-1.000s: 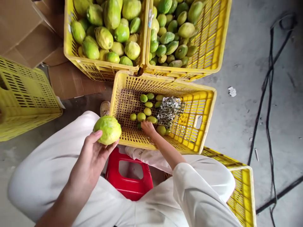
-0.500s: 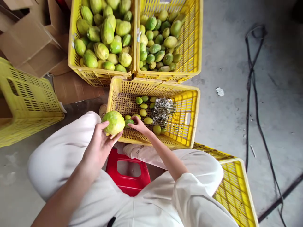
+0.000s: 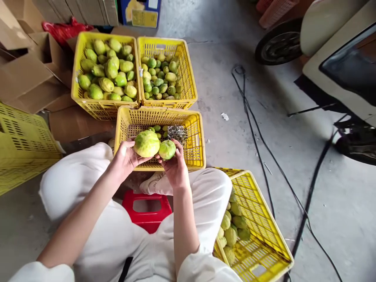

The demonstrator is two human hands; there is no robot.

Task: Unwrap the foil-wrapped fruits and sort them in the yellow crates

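Holding: left hand (image 3: 125, 156) closed around a large green fruit (image 3: 146, 143); right hand (image 3: 175, 168) closed around a smaller green fruit (image 3: 167, 149). Both fruits side by side, just touching, above the near rim of the middle crate (image 3: 198, 135). Inside that crate: a few small fruits, one crumpled net (image 3: 177, 132). Far side: two full crates (image 3: 76, 84). Near right: a crate (image 3: 258, 219) partly filled. Below: red stool (image 3: 147, 207) on the floor.

Left yellow crate (image 3: 26, 145) edge-cropped.
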